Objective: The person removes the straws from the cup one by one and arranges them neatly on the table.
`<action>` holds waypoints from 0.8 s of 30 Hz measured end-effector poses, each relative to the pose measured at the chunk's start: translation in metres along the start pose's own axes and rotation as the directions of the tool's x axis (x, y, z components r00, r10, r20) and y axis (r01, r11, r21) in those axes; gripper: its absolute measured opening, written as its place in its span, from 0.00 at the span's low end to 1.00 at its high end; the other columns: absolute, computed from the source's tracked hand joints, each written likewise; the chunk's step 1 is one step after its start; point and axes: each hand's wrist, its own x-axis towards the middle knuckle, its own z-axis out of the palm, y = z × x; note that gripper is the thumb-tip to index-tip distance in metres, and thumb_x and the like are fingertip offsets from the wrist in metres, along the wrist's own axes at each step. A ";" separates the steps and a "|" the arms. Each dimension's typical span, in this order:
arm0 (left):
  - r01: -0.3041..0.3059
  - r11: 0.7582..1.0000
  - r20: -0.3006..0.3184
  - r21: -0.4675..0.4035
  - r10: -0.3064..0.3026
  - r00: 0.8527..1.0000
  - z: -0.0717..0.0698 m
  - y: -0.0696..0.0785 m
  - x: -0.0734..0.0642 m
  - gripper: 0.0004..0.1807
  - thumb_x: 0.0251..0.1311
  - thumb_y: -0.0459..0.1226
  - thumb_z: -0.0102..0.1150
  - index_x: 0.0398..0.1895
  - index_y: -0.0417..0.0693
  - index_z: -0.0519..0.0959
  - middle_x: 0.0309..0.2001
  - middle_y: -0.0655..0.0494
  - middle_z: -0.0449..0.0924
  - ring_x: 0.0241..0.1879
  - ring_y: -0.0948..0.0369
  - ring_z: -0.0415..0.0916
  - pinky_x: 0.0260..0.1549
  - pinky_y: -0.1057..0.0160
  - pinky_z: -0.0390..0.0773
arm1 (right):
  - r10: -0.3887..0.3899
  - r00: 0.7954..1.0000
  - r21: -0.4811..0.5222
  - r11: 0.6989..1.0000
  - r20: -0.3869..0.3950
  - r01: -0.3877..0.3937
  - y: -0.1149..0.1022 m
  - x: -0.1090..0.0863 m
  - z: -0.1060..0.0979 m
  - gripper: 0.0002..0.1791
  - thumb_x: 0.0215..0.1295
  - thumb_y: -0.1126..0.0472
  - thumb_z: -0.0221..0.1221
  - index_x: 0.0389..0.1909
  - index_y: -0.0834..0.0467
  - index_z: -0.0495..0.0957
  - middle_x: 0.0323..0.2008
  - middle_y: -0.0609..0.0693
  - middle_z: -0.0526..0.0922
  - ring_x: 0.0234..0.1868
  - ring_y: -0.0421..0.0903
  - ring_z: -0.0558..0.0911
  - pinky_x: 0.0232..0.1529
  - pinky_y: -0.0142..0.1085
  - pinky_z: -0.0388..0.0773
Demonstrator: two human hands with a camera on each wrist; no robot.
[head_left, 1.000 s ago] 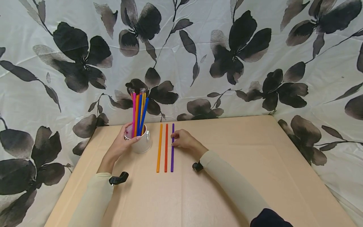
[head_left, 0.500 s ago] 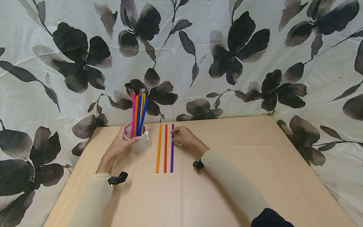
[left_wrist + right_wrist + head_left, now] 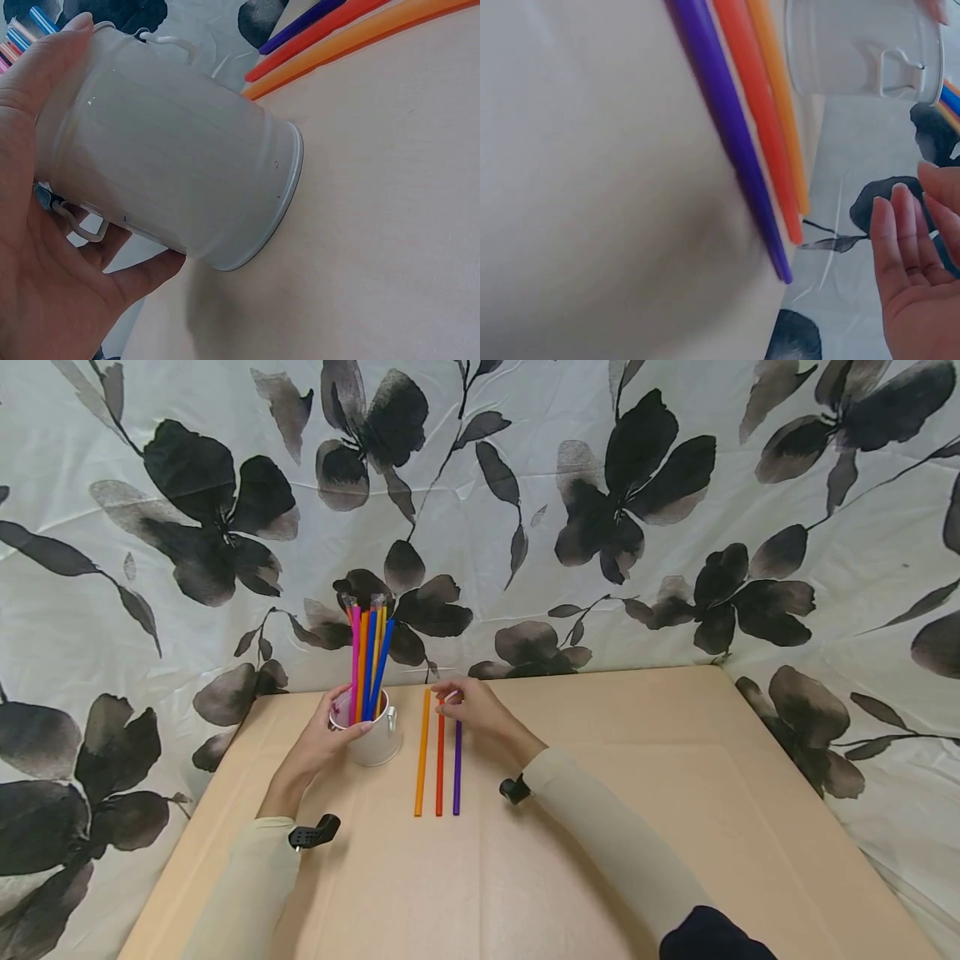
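My left hand (image 3: pixel 317 747) grips a white cup-like bucket (image 3: pixel 378 745) with small side handles, thumb near the rim. In the left wrist view the bucket (image 3: pixel 165 142) is seen from the side, its base towards the table. Pink, orange, yellow and blue sticks (image 3: pixel 371 664) stand in it. To its right, a yellow-orange stick (image 3: pixel 421 768), a red stick (image 3: pixel 440 768) and a purple stick (image 3: pixel 457 772) lie side by side. My right hand (image 3: pixel 483 714) hovers over the far ends of the red and purple sticks, its fingers (image 3: pixel 907 232) extended and holding nothing.
A light wood-coloured table (image 3: pixel 600 827) spreads beneath both arms. Behind it hangs a white cloth (image 3: pixel 517 402) with dark flower prints, close to the table's back edge. Black wrist devices (image 3: pixel 313 832) are worn on both sleeves.
My right hand has moved left and slightly away, from beside the purple stick to over the red one. The sticks and the left hand on the bucket stay as they were.
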 end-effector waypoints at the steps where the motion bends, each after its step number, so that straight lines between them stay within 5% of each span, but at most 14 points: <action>1: 0.000 1.000 -0.001 0.000 0.000 1.000 0.000 0.000 0.000 0.52 0.63 0.49 0.68 0.82 0.61 0.43 0.79 0.41 0.46 0.77 0.39 0.44 0.70 0.28 0.52 | -0.004 1.000 0.009 1.000 0.001 0.004 -0.003 0.000 0.001 0.20 0.68 0.65 0.65 0.60 0.59 0.80 0.52 0.55 0.84 0.46 0.47 0.81 0.42 0.31 0.84; 11: 0.018 1.000 -0.004 -0.009 -0.018 1.000 0.002 0.000 -0.001 0.53 0.63 0.48 0.69 0.82 0.64 0.42 0.81 0.45 0.43 0.79 0.40 0.39 0.70 0.27 0.50 | -0.055 0.998 0.077 0.996 0.012 0.054 -0.022 0.005 0.008 0.21 0.69 0.61 0.65 0.62 0.53 0.78 0.51 0.47 0.84 0.50 0.44 0.83 0.47 0.31 0.84; 24: 0.016 1.000 -0.009 -0.012 -0.016 1.000 0.001 0.000 0.000 0.51 0.64 0.47 0.67 0.81 0.62 0.44 0.79 0.43 0.46 0.78 0.40 0.43 0.71 0.29 0.51 | -0.155 0.986 0.127 0.981 0.059 0.146 -0.042 0.017 0.020 0.27 0.69 0.66 0.64 0.68 0.53 0.74 0.59 0.53 0.82 0.54 0.45 0.83 0.52 0.33 0.83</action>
